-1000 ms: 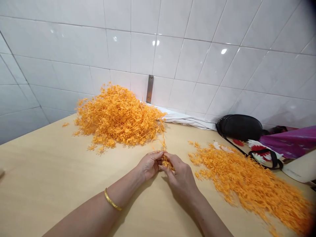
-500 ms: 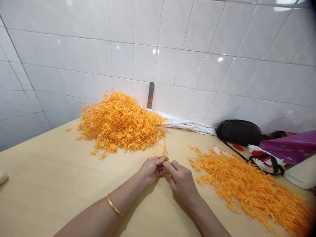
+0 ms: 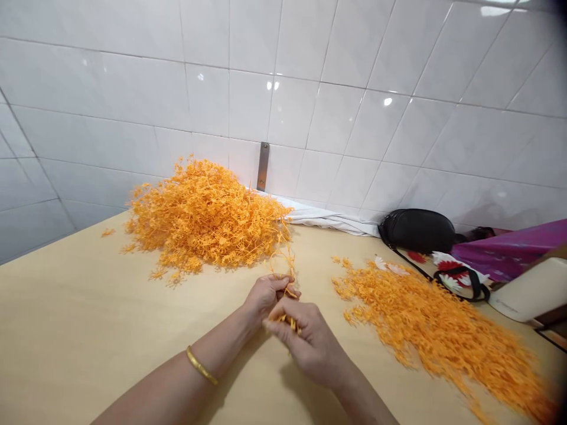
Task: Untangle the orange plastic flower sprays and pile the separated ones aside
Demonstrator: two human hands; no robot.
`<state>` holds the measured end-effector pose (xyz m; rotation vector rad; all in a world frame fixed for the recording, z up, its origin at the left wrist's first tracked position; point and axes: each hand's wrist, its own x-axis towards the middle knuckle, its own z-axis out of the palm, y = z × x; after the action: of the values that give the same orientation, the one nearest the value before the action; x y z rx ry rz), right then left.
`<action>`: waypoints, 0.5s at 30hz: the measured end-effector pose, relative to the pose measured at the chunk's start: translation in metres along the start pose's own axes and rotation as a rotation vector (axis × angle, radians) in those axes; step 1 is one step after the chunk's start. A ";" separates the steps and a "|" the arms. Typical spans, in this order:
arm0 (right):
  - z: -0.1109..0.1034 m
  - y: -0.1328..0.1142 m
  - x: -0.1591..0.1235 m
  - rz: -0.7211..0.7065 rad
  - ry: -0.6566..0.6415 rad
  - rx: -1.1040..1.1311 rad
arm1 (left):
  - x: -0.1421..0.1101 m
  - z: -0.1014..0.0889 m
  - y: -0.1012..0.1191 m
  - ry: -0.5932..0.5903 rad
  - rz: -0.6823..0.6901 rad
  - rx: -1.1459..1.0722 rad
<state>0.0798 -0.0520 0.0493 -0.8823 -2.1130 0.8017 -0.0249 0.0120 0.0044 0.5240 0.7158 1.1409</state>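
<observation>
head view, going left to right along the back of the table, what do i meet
Small loose orange piece, big orange pile, white cloth, black bag, purple material.

Orange on left heap [image 3: 208, 215] and right heap [image 3: 434, 324]. Faint grey marbling on white wall tiles [image 3: 341, 115], gold on bracelet [image 3: 200, 366], black on bag [image 3: 416, 230].

Illegible lettering on cream bottle [image 3: 529, 290]
</observation>
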 end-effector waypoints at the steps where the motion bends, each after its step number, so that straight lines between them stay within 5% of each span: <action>1: -0.004 0.006 0.000 0.036 0.097 -0.086 | 0.000 -0.001 0.002 -0.016 -0.008 0.006; 4: -0.023 0.039 -0.003 0.290 0.426 -0.535 | -0.002 -0.006 0.005 -0.050 -0.023 -0.015; 7: -0.039 0.068 -0.008 0.496 0.503 -0.986 | -0.003 -0.008 0.007 -0.039 -0.041 -0.053; 10: -0.039 0.077 -0.009 0.456 0.490 -1.164 | -0.004 -0.008 0.007 -0.023 -0.054 -0.051; 15: -0.028 0.074 -0.004 0.241 0.341 -1.072 | -0.010 -0.007 0.007 -0.065 -0.018 0.060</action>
<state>0.1287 -0.0051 0.0084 -1.6784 -2.0661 -0.4680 -0.0369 0.0047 0.0076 0.6013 0.6982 1.0835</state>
